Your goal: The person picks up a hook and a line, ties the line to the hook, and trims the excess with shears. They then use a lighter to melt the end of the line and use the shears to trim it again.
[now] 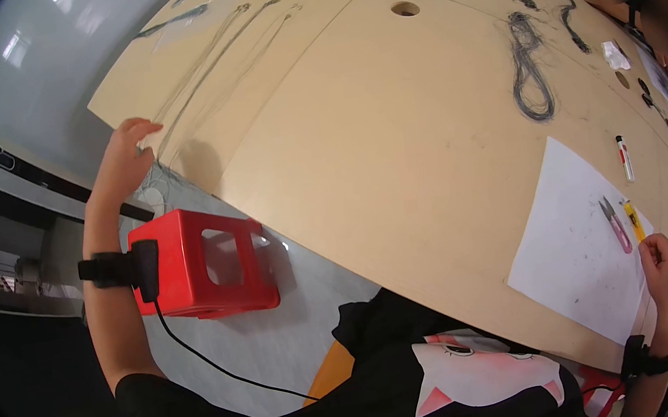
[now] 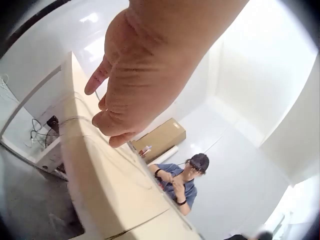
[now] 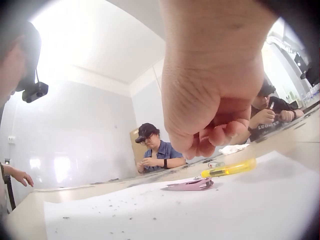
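Note:
At the table's left edge, my left hand (image 1: 125, 158) is held with the thumb and fingers apart. Long, thin, dark hair-like strands (image 1: 212, 71) run across the wood towards it, and a tangle of loose fibres hangs over the edge beneath. The right hand (image 1: 662, 266) is by the right side of a white sheet of paper (image 1: 564, 251), its fingers loosely curled with nothing seen in them. Close to those fingertips lies a yellow utility knife (image 1: 634, 220), with pink-handled thread snips (image 1: 616, 225) beside it. In the right wrist view, dark bits dot the paper.
A red plastic stool (image 1: 194, 265) stands on the floor below the left arm. Past the paper lie a marker (image 1: 625, 158), a looped dark bundle (image 1: 529, 73) and a crumpled tissue (image 1: 615, 56). A round hole (image 1: 406, 9) pierces the tabletop. Other people sit around it.

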Available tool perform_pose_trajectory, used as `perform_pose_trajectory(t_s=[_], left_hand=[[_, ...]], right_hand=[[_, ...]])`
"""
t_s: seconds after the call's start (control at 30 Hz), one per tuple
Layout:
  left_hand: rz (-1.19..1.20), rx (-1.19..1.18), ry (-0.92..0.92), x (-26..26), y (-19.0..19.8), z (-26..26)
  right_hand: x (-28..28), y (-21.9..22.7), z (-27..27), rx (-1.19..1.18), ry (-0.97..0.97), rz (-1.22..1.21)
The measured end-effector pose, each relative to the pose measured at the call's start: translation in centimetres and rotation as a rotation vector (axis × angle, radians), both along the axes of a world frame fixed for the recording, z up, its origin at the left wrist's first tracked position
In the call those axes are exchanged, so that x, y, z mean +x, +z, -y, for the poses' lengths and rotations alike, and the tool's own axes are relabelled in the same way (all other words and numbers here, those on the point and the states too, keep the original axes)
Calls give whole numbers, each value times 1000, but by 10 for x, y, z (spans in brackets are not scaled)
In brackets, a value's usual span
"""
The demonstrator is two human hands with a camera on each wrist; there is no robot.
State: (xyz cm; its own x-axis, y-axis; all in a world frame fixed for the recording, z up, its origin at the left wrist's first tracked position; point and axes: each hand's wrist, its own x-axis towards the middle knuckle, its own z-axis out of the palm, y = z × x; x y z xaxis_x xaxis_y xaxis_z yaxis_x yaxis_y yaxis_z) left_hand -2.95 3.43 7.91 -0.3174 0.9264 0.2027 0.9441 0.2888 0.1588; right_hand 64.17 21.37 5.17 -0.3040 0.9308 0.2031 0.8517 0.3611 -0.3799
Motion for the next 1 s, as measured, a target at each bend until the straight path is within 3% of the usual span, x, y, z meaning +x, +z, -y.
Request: perform_pose_trajectory(t_s=[0.17,0.33,0.47,0.67,0.8,1.0], left_hand=[[74,26,-149,-10,13,-86],[-5,-7,-280,-35,-35,-182],[23,-76,-123,-23,-51,-232],[13,-71,-102,-31,-69,-260],[-133,-76,-57,-26,-74,-264],[-114,-48,-34,-29,-71,-270]], right_hand=[[-1,8,9,4,-80,-32],[18,16,30,92,-118,41],[38,21,52,52,-234,48],[66,14,74,-23,-388,73],[69,9,76,-21,-395,57],[59,11,70,18,-352,85]])
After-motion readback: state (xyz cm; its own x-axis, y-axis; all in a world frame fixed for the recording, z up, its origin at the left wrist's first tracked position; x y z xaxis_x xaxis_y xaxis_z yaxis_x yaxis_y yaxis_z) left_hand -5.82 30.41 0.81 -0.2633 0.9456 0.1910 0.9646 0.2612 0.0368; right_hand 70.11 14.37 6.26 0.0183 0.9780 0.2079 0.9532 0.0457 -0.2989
